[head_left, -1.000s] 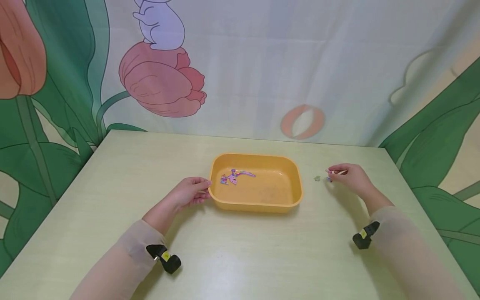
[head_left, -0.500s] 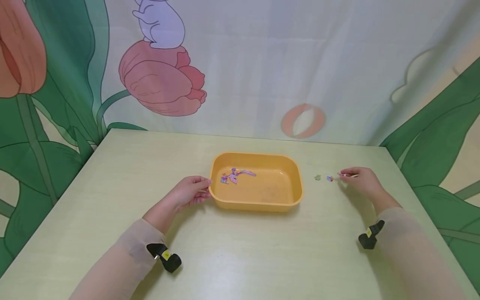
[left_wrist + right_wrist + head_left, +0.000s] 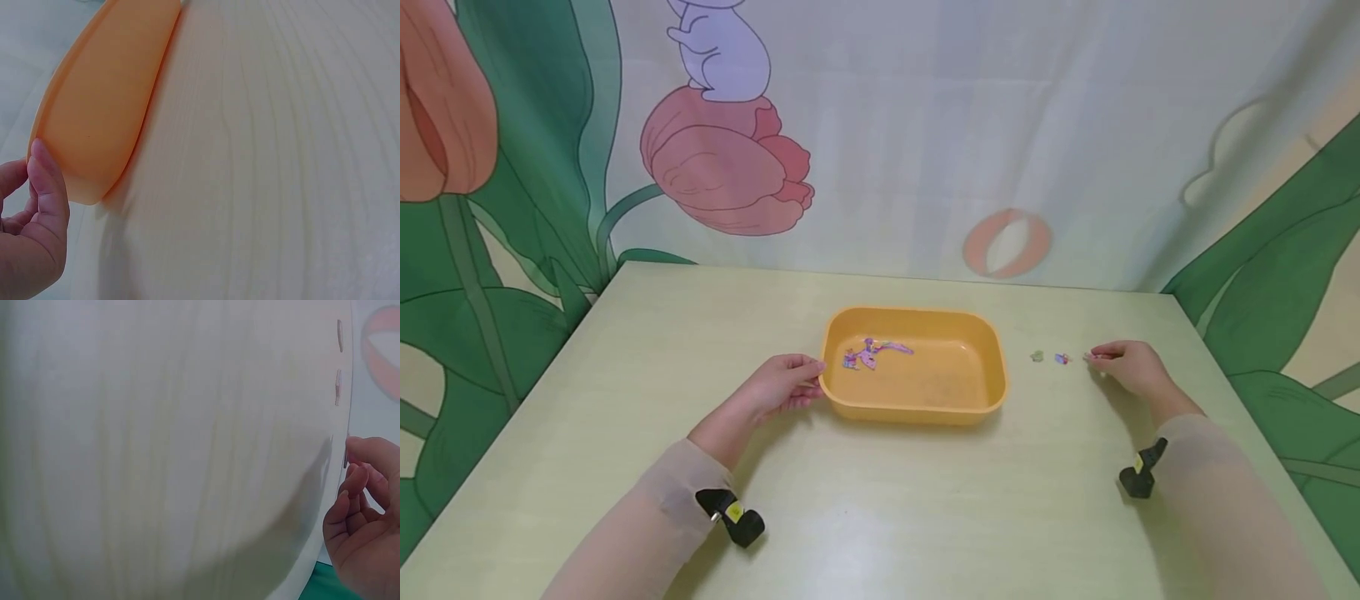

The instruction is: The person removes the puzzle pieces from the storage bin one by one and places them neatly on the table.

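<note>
My left hand [image 3: 784, 385] holds the left rim of a yellow plastic tray [image 3: 917, 413], thumb and fingers pinching its edge, as the left wrist view also shows. Inside the tray, towards its left, lie several small purple and pink cut-out pieces [image 3: 868, 357]. To the right of the tray, my right hand [image 3: 1133, 368] pinches a small flat piece [image 3: 1090, 357] down at the table surface; the fingers cover most of it. Left of those fingertips a small blue and pink piece [image 3: 1062, 359] and a small green piece [image 3: 1037, 356] lie in a row.
The pale wooden table [image 3: 880, 508] reaches back to a printed curtain [image 3: 887, 150] with flowers and a rabbit. A black camera [image 3: 733, 518] is strapped to the left sleeve, another camera [image 3: 1138, 471] to the right one.
My right hand has moved right and down to the table with its piece, leaving the blue and pink piece uncovered. The left hand and tray stay as they were.
</note>
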`<state>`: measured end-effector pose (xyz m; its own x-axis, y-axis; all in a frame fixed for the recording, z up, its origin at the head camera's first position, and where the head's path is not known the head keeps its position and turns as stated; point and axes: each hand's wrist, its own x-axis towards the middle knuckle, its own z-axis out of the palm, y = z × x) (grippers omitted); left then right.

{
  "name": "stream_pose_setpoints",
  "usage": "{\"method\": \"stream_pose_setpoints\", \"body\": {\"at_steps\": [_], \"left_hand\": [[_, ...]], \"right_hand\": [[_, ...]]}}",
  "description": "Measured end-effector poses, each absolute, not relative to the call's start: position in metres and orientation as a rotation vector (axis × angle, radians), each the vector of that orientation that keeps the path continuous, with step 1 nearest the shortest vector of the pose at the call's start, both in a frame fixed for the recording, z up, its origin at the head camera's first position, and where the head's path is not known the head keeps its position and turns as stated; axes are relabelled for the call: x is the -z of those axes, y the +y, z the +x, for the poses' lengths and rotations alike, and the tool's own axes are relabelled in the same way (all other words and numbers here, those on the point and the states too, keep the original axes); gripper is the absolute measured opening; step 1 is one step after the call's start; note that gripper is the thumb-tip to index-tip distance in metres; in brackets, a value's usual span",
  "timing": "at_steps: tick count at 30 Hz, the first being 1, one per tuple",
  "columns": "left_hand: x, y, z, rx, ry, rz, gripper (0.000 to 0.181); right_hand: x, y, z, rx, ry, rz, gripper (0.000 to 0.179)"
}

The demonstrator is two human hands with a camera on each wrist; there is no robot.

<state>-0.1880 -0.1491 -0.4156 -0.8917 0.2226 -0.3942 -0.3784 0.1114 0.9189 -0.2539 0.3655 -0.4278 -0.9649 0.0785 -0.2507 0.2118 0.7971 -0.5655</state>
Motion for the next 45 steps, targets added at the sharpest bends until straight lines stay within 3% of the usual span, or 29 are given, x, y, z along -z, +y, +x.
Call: {"method": "stream_pose_setpoints", "body": {"at_steps": [20,34,45], "left_hand": [[0.416,-0.146,-0.189,-1.828,1.952,-0.144,0.034],[0.415,-0.148,-0.188,-1.824,1.966,-0.155,0.034],[0.413,-0.147,-0.187,-1.823,1.983,-0.154,0.034]], "right_hand": [[0.425,0.369,-0.252,1.066,2.742,0.269,0.051],[0.391,0.301,-0.253,1.303,2.621,0.07,0.058],[0.382,0.259,-0.254,1.394,2.539,-0.097,0.053]]}}
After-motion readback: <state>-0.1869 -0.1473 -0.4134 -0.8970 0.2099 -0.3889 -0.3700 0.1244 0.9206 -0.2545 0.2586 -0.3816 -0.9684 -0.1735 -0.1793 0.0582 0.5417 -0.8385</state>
